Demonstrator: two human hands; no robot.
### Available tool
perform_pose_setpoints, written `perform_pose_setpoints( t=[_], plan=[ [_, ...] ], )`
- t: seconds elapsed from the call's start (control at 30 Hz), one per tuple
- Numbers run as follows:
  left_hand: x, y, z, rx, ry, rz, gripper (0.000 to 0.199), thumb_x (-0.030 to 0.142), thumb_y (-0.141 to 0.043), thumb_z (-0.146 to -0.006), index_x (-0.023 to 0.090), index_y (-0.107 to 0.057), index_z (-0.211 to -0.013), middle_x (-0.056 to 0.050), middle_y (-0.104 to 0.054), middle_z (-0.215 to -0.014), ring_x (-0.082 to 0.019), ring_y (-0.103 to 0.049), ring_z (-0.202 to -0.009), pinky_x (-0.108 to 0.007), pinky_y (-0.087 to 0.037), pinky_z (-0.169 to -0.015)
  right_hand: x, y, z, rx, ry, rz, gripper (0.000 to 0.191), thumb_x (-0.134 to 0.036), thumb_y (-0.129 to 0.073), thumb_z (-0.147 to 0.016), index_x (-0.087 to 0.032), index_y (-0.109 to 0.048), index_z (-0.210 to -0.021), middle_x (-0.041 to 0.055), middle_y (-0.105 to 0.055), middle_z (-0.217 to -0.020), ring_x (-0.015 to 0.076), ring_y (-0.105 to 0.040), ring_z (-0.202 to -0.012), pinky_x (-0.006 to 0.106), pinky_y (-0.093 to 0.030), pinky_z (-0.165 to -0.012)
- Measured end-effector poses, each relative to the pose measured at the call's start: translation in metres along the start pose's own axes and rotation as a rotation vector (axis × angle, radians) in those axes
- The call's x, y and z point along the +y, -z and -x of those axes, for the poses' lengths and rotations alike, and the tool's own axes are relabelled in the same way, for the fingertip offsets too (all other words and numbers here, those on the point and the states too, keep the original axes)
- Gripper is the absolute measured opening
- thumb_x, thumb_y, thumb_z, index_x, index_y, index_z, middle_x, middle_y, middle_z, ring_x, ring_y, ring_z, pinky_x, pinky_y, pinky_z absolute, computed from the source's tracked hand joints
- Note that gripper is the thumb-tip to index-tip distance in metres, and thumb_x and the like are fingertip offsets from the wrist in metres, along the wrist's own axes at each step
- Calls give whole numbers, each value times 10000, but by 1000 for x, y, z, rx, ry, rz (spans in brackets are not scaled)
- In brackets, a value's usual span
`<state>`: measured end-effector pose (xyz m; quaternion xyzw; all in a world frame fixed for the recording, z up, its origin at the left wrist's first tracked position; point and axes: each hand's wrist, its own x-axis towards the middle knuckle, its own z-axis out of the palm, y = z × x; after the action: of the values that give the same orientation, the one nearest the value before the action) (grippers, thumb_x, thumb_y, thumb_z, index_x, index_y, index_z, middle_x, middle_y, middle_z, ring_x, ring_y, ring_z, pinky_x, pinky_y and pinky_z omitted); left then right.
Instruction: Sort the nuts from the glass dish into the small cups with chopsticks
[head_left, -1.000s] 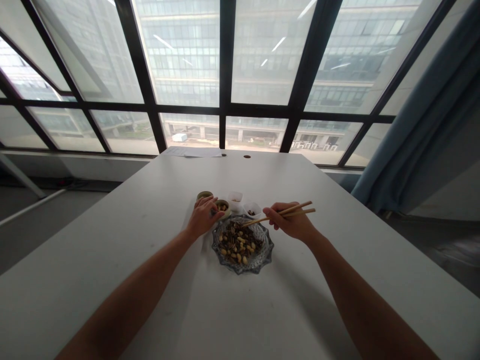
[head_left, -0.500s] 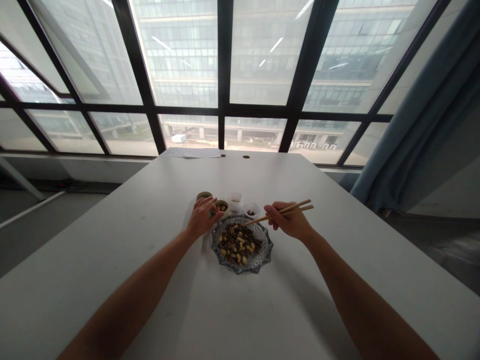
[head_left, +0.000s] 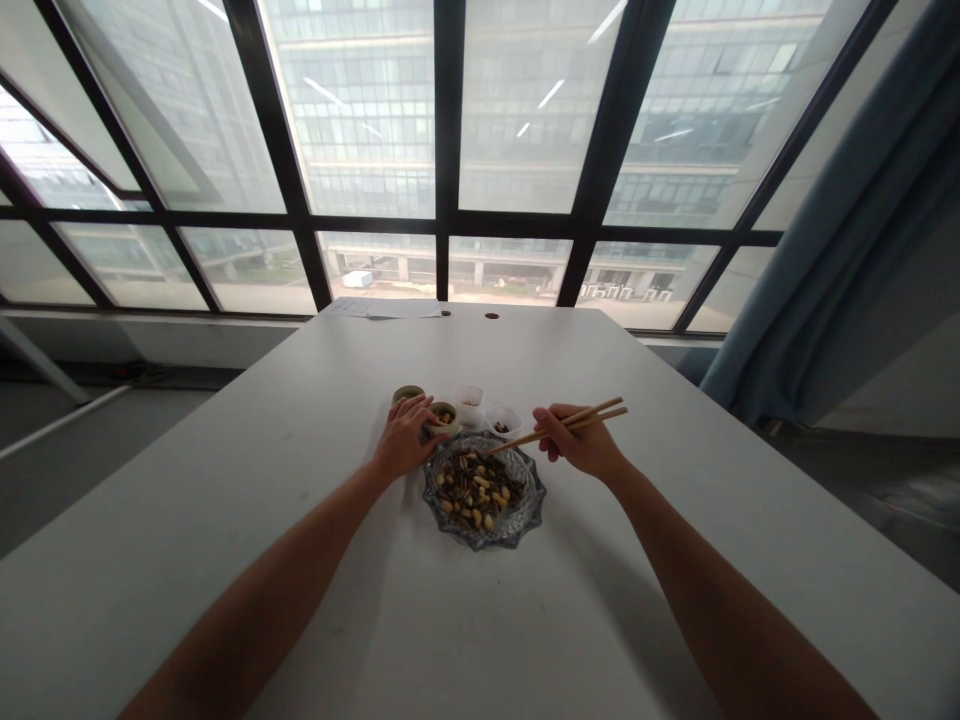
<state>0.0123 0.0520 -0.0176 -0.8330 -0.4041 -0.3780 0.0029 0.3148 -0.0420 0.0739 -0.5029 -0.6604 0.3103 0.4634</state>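
Note:
My right hand [head_left: 581,442] holds a pair of wooden chopsticks [head_left: 521,441], fingers closed around them. Their tips reach into a scalloped glass bowl [head_left: 534,508] at its far edge. Inside the bowl lies a mix of pale peanuts [head_left: 489,521] and dark, elongated seeds [head_left: 466,464]; whether the tips pinch a piece is too small to tell. My left hand [head_left: 403,440] grips the left side of a small olive-rimmed bowl [head_left: 452,426] with a few nut-like pieces in it. Thumb and fingers rest around its rim.
Behind my left fingers stands a second olive-rimmed bowl [head_left: 409,391]. Two clear plastic cups, a back one [head_left: 469,396] and a front one [head_left: 504,420] with dark bits, sit beyond the glass bowl. Papers [head_left: 386,308] lie at the far edge of the white table [head_left: 300,400].
My right hand has shifted very slightly to the right, the chopstick tips staying at the glass bowl's far side. My left thumb has moved slightly down along the small bowl.

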Motion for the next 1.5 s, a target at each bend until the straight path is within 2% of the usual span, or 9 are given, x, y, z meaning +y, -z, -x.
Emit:
perform_pose_setpoints(
  t=[0.13, 0.3, 0.4, 0.57, 0.77, 0.97, 1.13, 1.27, 1.5],
  plan=[
    [2, 0, 0, 9, 15, 2, 234, 411, -707, -829, 233, -663, -974, -123, -688, -1311, -322, -544, -1341, -568, -323, -1191, 1, -3, 0, -17, 2, 7, 599, -749, -627, -807, -169, -662, -660, 49, -658, -523, 118, -563, -388, 203, -401, -343],
    [7, 0, 0, 69, 61, -27, 338, 417, -733, -816, 245, -612, -1080, -111, -720, -1250, -328, -564, -1315, -591, -202, -1200, -4, -8, 4, -107, 50, 25, 564, -708, -611, -847, -178, -652, -658, 37, -659, -528, 120, -582, -407, 202, -422, -368],
    [10, 1, 0, 59, 57, -33, 345, 408, -734, -827, 247, -604, -1103, -114, -711, -1271, -321, -566, -1303, -559, -249, -1155, -7, -10, 5, -95, 52, 23, 587, -728, -578, -854, -184, -639, -645, 32, -646, -509, 117, -563, -382, 203, -402, -349],
    [10, 2, -1, 25, 55, -25, 379, 378, -766, -803, 240, -613, -1121, -113, -697, -1300, -320, -573, -1262, -518, -369, -1077, -3, -9, 2, -17, 4, -41, 610, -765, -603, -809, -179, -630, -638, 31, -632, -482, 110, -540, -348, 199, -384, -328],
    [6, 3, 0, 9, -29, 61, 406, 225, -757, -767, 249, -605, -1142, -85, -669, -1337, -295, -582, -1239, -487, -495, -1077, 18, -3, -7, 101, -79, -213, 639, -799, -655, -737, -169, -646, -629, 27, -609, -435, 109, -517, -305, 196, -357, -290],
    [6, 3, 2, 7, -35, 86, 441, 110, -687, -735, 237, -592, -1146, -88, -657, -1357, -282, -578, -1287, -495, -519, -1096, 51, 7, -16, 223, -199, -579, 628, -770, -779, -620, -165, -615, -595, -1, -562, -396, 82, -441, -279, 190, -330, -272],
    [8, 4, 2, -31, 19, 134, 436, 103, -645, -738, 212, -583, -1155, -101, -635, -1393, -262, -575, -1328, -481, -481, -1142, 75, 9, -17, 251, -308, -776, 622, -705, -882, -508, -152, -607, -582, -29, -524, -384, 50, -399, -284, 166, -311, -280],
    [7, 3, 1, -53, 68, 152, 446, 126, -667, -737, 221, -585, -1166, -98, -624, -1411, -261, -567, -1346, -471, -464, -1155, 84, 11, -21, 325, -278, -845, 570, -659, -878, -592, -159, -604, -598, -14, -547, -418, 62, -434, -316, 166, -342, -284],
    [4, -2, 1, -45, 87, 176, 440, 164, -694, -753, 223, -588, -1176, -100, -621, -1417, -270, -567, -1346, -468, -458, -1155, 90, 18, -25, 510, -220, -825, 544, -646, -817, -710, -171, -574, -607, -6, -553, -439, 83, -494, -355, 153, -372, -283]
  ],
)
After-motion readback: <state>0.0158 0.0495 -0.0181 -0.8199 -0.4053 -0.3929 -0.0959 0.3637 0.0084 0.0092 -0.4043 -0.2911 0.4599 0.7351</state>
